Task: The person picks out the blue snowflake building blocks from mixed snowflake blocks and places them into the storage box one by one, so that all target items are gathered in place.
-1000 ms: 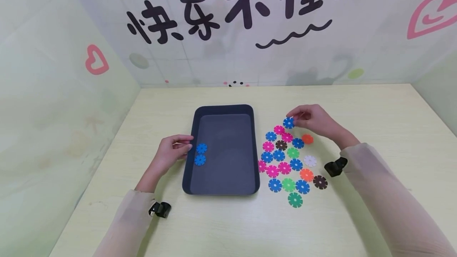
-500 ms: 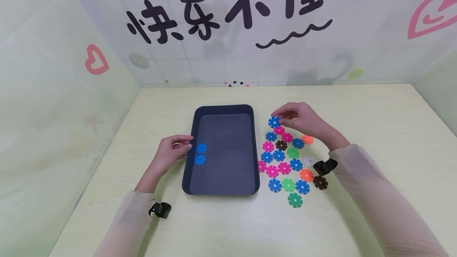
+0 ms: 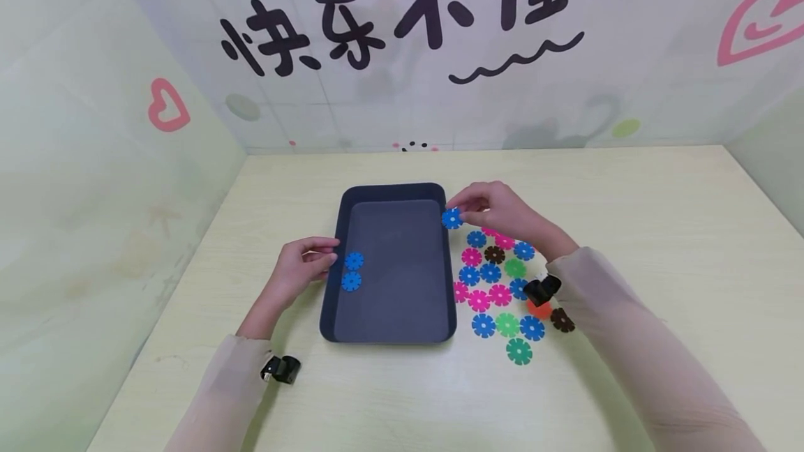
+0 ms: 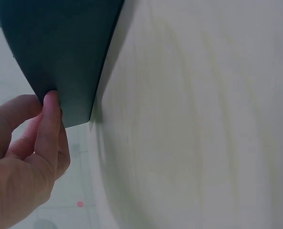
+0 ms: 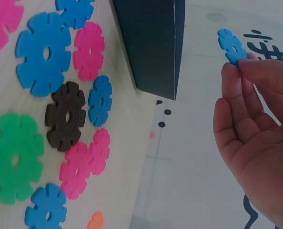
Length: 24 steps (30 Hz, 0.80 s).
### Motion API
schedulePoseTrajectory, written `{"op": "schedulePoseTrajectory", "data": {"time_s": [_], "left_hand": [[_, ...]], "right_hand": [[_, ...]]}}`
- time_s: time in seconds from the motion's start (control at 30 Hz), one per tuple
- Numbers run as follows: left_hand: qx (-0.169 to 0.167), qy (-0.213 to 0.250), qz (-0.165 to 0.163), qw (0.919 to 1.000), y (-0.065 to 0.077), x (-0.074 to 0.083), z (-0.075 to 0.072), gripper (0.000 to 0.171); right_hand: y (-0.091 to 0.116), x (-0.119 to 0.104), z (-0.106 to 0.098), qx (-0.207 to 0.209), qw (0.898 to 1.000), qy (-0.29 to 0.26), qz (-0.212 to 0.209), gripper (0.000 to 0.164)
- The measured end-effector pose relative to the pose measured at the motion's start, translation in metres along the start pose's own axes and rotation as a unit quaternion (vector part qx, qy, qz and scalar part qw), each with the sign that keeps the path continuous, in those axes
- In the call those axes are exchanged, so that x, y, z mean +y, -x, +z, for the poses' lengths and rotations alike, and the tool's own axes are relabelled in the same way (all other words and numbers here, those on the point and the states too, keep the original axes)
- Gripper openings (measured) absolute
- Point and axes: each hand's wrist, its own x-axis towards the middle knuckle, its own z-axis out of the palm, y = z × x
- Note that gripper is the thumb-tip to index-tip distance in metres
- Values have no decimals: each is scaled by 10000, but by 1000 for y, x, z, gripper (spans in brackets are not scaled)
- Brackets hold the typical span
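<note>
My right hand (image 3: 499, 209) pinches a blue notched plastic disc (image 3: 451, 218) between thumb and fingertips at the right rim of a dark grey tray (image 3: 396, 326). In the right wrist view the blue disc (image 5: 231, 45) stands tilted above the fingertips. My left hand (image 3: 303, 267) pinches the tray's left rim; in the left wrist view a fingertip lies against the outer wall (image 4: 60, 57). Inside the tray, near its left wall, two blue notched discs (image 3: 353, 280) lie one behind the other.
On the table right of the tray lie several notched discs, among them a pink disc (image 3: 479, 300), a green disc (image 3: 519, 351) and a dark brown disc (image 3: 562, 320). My right forearm (image 3: 634, 340) passes over some of them. A printed wall (image 3: 377, 110) bounds the table's back.
My right hand has carried the blue disc left, from above the disc pile to the tray's right rim. The left hand and tray stay in place.
</note>
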Motion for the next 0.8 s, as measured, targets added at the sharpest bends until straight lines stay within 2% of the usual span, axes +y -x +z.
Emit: {"op": "schedulePoseTrajectory", "data": {"time_s": [0.17, 0.57, 0.8], "left_hand": [[-15, -12, 3, 10000, -1, -1, 0, 31], [-12, 25, 21, 10000, 0, -1, -1, 30], [-12, 13, 87, 10000, -1, -2, 0, 31]], "right_hand": [[-9, -1, 9, -85, 9998, -91, -132, 23], [-32, -9, 29, -121, 9995, -278, -71, 21], [-45, -15, 40, -118, 9990, -365, -213, 21]]}}
